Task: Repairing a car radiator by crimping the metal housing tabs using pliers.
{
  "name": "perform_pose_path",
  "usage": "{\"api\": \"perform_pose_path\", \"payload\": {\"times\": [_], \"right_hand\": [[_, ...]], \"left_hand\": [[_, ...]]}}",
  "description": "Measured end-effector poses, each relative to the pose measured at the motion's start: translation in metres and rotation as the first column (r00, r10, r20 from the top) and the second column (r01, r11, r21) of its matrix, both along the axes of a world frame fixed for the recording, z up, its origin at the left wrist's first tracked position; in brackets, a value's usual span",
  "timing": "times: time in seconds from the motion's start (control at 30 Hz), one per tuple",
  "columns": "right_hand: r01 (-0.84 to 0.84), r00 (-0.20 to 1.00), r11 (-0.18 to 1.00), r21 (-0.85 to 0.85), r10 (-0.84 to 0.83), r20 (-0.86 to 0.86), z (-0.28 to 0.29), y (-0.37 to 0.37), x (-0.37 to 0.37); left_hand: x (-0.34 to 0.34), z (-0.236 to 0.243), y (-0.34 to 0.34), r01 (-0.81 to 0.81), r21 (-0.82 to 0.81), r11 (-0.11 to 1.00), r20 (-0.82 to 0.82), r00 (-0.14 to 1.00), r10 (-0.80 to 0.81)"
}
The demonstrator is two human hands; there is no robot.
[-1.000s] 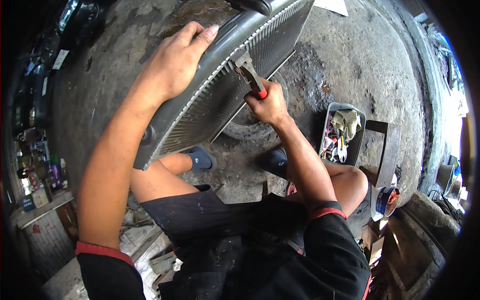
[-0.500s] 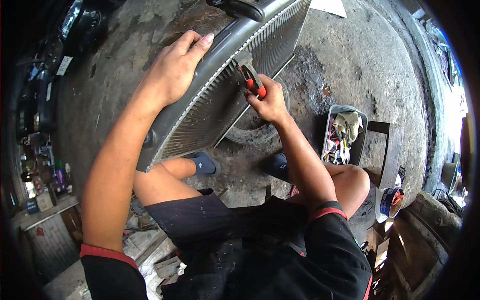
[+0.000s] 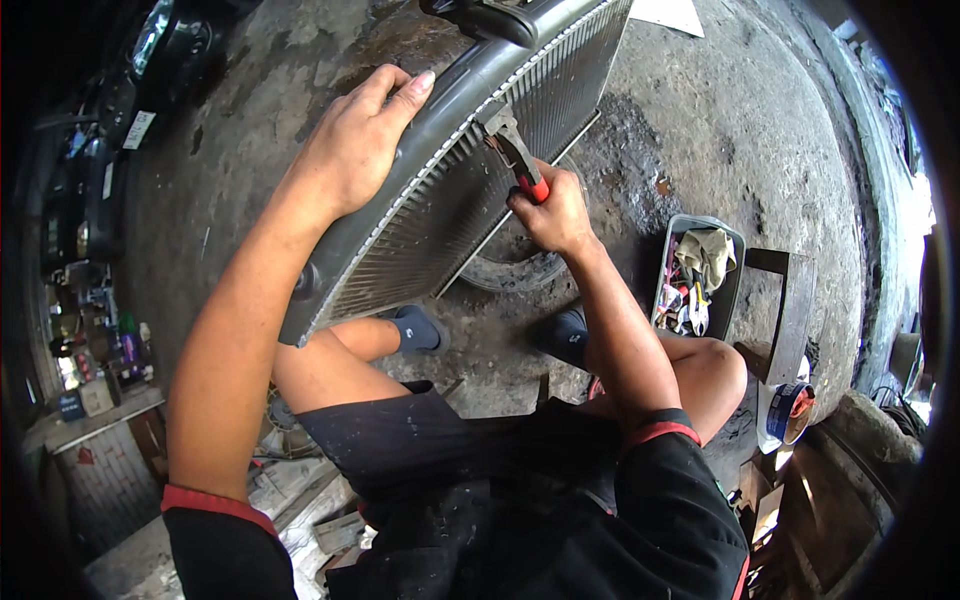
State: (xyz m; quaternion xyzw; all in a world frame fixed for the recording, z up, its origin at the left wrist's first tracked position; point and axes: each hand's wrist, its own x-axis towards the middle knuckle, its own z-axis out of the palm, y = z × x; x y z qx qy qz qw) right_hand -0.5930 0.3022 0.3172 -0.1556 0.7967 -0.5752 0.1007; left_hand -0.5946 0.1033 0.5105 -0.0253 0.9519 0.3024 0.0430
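A car radiator (image 3: pixel 440 210) stands tilted in front of my knees, its black plastic tank (image 3: pixel 385 205) running along the upper left side. Along the tank's seam is a row of crimped metal tabs. My left hand (image 3: pixel 355 140) grips the tank, the thumb lying on top and the other fingers curled over its outer side. Closed around red-handled pliers (image 3: pixel 517 155) is my right hand (image 3: pixel 555 210). The pliers' head is at the crimped seam; whether the jaws bite a tab I cannot tell. The right hand partly hides the handles.
A tyre (image 3: pixel 515 272) lies on the stained floor below the radiator. To the right are a grey bin (image 3: pixel 735 285) of tools and cloth, a wooden stool (image 3: pixel 790 315) and a tub (image 3: pixel 790 412). Bottles and boxes stand on a shelf (image 3: pixel 100 415) at the left.
My right hand has shifted slightly right and down with the pliers, and the handles have turned a little. The whole view has moved slightly. My left hand keeps its hold on the tank.
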Motion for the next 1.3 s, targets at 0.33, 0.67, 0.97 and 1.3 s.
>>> {"api": "perform_pose_path", "payload": {"times": [0.33, 0.67, 0.97, 1.3], "right_hand": [[-0.005, 0.990, 0.996, -0.090, -0.008, -0.142, -0.010, 0.009, -0.019], [0.097, 0.993, 0.994, 0.050, -0.094, -0.075, 0.001, 0.002, -0.009], [0.063, 0.998, 0.997, 0.036, -0.061, -0.034, 0.005, 0.011, -0.011], [0.078, 0.992, 0.993, -0.088, -0.086, -0.087, -0.005, 0.018, -0.027]], "left_hand": [[0.002, 0.008, -0.003, -0.021, -0.001, 1.000, 0.102, 0.995, 0.021], [0.004, 0.000, -0.008, -0.021, -0.009, 1.000, 0.014, 1.000, 0.021], [0.002, 0.001, -0.007, -0.016, 0.008, 1.000, 0.018, 1.000, 0.016], [0.006, 0.003, -0.002, -0.011, -0.021, 1.000, 0.004, 1.000, 0.011]]}}
